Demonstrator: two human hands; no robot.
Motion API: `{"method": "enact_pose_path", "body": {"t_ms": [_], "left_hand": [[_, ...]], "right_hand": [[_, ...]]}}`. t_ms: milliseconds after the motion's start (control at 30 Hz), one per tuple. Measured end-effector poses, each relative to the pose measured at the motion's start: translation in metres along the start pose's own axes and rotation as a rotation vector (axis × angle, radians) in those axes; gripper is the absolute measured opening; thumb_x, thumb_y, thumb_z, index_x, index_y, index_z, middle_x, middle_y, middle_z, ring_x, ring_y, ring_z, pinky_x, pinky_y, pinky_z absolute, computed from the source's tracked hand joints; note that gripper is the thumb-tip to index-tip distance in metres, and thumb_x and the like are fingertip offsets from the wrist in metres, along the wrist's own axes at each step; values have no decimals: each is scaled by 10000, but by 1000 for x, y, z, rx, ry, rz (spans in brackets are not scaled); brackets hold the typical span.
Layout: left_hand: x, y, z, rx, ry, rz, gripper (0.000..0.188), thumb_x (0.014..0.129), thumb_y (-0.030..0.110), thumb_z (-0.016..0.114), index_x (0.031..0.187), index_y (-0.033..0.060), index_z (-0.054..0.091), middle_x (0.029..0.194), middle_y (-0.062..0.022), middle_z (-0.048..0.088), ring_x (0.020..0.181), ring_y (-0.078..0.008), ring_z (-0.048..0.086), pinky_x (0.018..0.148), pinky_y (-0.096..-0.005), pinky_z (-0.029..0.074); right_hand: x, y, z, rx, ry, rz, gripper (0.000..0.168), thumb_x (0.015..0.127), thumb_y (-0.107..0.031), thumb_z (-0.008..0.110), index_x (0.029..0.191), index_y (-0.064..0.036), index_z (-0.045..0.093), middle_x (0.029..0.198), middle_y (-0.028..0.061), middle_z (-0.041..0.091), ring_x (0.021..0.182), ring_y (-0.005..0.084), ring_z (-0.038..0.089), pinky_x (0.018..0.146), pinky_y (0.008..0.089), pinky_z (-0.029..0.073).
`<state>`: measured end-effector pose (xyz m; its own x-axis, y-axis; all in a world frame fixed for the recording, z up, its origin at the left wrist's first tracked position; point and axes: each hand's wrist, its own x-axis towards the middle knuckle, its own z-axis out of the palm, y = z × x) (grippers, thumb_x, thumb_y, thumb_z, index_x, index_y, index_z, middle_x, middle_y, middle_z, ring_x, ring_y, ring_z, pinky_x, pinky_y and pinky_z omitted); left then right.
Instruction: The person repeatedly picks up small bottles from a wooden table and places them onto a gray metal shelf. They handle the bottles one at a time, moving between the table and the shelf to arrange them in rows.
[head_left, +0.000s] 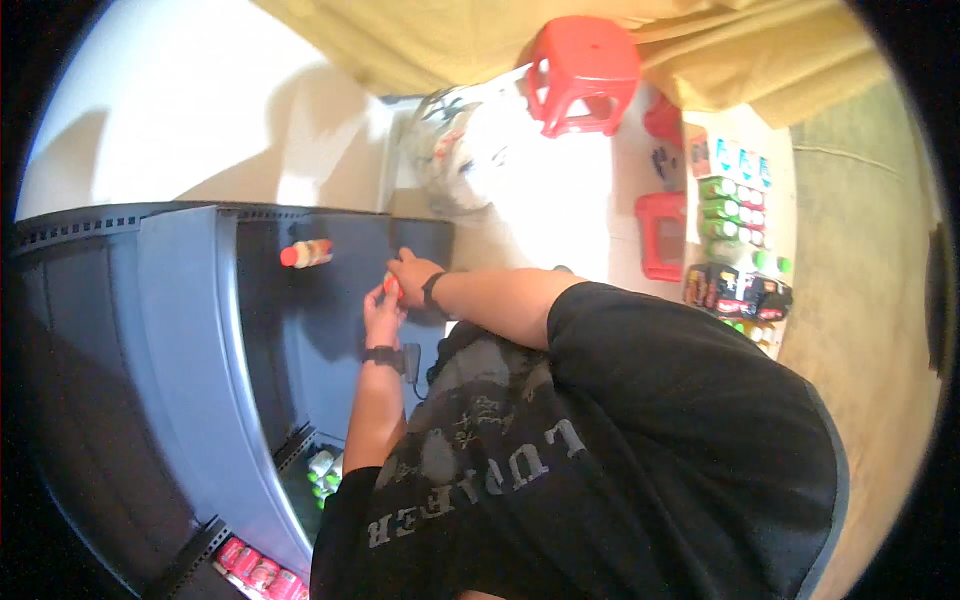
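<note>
Both my hands meet over a grey metal shelf board (341, 300). Between them is a small object with a red-orange part (393, 285), mostly hidden by the fingers; it may be a capped bottle. My left hand (382, 313) holds it from the near side, a dark band around the wrist. From the other side my right hand (414, 276) closes on it, also with a dark wristband. Left of the hands, a small bottle with a red cap (306, 253) and pale contents appears to stand on the shelf, touched by neither hand.
Pink-red packaged cans (259, 570) and green-capped bottles (324, 476) sit on lower shelf levels. A metal shelf panel (191, 337) rises at left. Behind are a red plastic stool (585, 75) and a clear plastic bag (465, 157). Bottles and packs crowd a table (780, 180) at right.
</note>
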<state>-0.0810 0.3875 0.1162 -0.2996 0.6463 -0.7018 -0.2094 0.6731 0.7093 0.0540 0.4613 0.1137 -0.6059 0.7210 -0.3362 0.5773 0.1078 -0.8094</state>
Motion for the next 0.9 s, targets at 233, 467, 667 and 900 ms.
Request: {"method": "enact_pose_path", "body": {"t_ms": [233,467,667,900], "left_hand": [[-83,-95,99,83,-352,-328,507,919,513,586,1174,80,519,1118,-91,616,1029,-244,609,898,-416,456],[-161,-138,147,294,-570,-237,608,924,495,584,1351,74,486,1142,-78,655,994,-210,637,854,-330,485],[-194,-175,129,520,-704,-140,439,914,473,596,1098,77,642,1001,-69,695,813,-187,672,697,-291,492],[-264,-270,104,388,-869,-170,380,933,391,613,1013,21,650,889,-77,682,728,-167,644,658,-301,515]], "right_hand": [[-140,89,-23,-293,-209,-5,349,708,-277,714,968,-44,703,1039,222,650,972,343,642,867,425,513],[-253,123,-31,-396,-294,47,502,697,-405,720,993,-2,684,983,220,683,941,356,658,817,427,529],[-330,109,-3,-329,-288,155,468,690,-453,720,905,-37,729,964,215,695,945,341,669,837,417,519],[-437,93,71,-496,-363,168,476,700,-437,722,950,-32,715,971,207,694,956,344,664,847,426,518]]}}
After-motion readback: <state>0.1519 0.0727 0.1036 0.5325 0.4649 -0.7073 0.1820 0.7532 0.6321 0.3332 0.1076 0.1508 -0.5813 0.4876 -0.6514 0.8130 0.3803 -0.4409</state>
